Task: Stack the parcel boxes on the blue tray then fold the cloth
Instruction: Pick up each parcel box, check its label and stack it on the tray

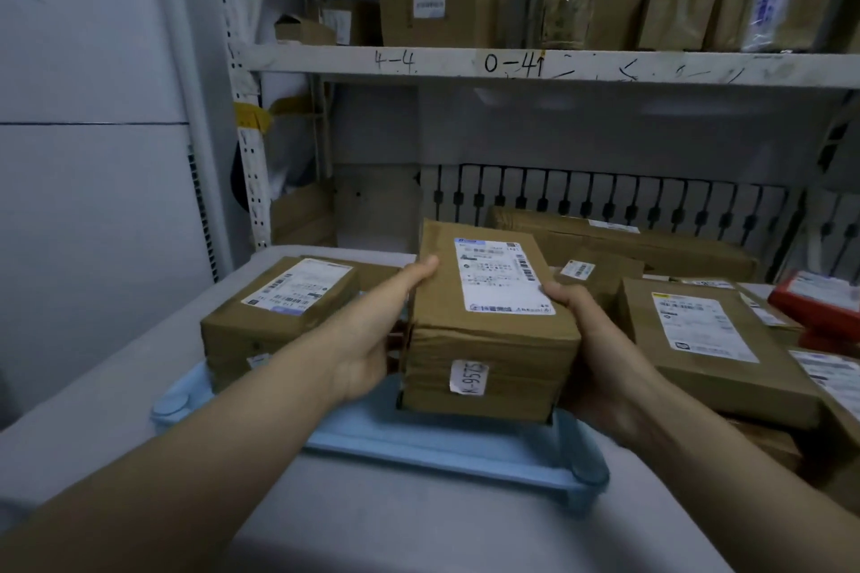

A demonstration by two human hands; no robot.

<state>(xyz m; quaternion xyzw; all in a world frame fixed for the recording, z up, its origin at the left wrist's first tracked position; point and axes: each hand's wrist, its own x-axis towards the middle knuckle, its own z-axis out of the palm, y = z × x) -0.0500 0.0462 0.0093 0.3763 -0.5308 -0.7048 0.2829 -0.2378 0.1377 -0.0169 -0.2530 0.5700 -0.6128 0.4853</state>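
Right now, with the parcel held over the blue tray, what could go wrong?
The held parcel box is gripped only at its sides by the left hand and right hand, so it might slip. It sits near the blue tray front rim and could overhang. It may also crowd the parcel box already on the tray.

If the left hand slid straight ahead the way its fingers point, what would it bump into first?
The left hand lies flat along the side of the held box, fingers pointing away and a bit right. Sliding on, it would probably follow that side, then meet the long box at the back. Depth is hard to judge.
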